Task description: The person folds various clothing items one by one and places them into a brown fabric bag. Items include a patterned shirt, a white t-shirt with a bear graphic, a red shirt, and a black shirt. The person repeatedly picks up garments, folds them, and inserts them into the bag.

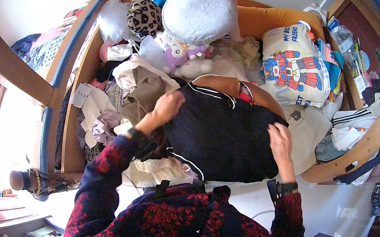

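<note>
A black garment with white piping point(224, 139) lies spread before me on the pile on a bunk bed. My left hand point(168, 108) is at its left edge, blurred, with the fingers bent; whether it grips the cloth I cannot tell. My right hand point(279, 141) touches the right edge with bent fingers, and a grip is not clear there either. Behind the garment lies a brown item with white edging point(218, 83). A taupe cloth point(145, 92) and a cream fleece cloth point(128, 72) are heaped beside my left hand.
A round pale cushion point(200, 14), a leopard-print cushion point(144, 14), a purple plush toy point(177, 54) and a printed pillow point(295, 66) stand behind. Wooden bed posts with a blue edge point(47, 125) rise at left. A curved wooden rail point(353, 157) hung with clothes is at right.
</note>
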The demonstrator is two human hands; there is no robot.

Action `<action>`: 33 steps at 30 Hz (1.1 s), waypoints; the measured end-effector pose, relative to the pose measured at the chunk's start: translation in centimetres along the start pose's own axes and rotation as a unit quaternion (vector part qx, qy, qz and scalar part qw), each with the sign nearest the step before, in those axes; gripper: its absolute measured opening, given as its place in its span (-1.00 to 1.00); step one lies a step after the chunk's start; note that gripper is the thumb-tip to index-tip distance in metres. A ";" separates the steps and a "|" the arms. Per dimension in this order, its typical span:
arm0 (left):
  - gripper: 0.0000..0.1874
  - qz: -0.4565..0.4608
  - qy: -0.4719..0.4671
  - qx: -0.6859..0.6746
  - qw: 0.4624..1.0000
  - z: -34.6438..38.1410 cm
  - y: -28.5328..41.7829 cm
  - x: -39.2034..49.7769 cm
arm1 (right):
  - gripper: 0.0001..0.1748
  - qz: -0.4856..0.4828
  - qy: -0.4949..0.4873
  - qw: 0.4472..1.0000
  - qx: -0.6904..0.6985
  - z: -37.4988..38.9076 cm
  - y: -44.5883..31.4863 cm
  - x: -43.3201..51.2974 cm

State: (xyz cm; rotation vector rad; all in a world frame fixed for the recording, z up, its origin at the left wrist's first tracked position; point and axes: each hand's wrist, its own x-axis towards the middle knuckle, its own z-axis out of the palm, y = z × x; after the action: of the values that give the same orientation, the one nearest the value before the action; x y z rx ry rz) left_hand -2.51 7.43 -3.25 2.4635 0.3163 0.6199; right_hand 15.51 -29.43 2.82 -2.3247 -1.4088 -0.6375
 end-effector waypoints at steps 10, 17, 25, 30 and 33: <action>-0.69 -0.038 -0.224 -0.057 0.972 4.4 -7.2 6.9 | -0.79 -0.109 -0.105 0.985 -0.083 7.6 2.0 6.4; -0.82 -0.070 -0.140 -0.048 0.986 -0.4 -4.8 6.9 | -0.77 0.069 -0.128 0.989 -0.014 6.8 4.1 6.6; -0.67 -0.028 -0.080 -0.172 0.982 -16.1 7.0 12.6 | -0.72 0.066 -0.018 0.995 0.079 -8.8 4.2 15.8; -0.73 0.084 0.019 -0.144 0.986 -22.3 16.1 13.3 | -0.71 -0.009 0.146 0.987 0.060 -19.8 2.3 19.8; -0.82 0.157 0.050 -0.053 0.985 -23.8 17.8 10.5 | -0.62 -0.076 0.169 0.982 -0.026 -22.6 0.9 16.4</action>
State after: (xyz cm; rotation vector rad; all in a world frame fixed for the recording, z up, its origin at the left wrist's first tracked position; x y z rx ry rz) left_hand -3.68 8.06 28.22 2.4024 -0.0710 0.8693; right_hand 18.57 -29.26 30.62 -2.0357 -1.4272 -1.0678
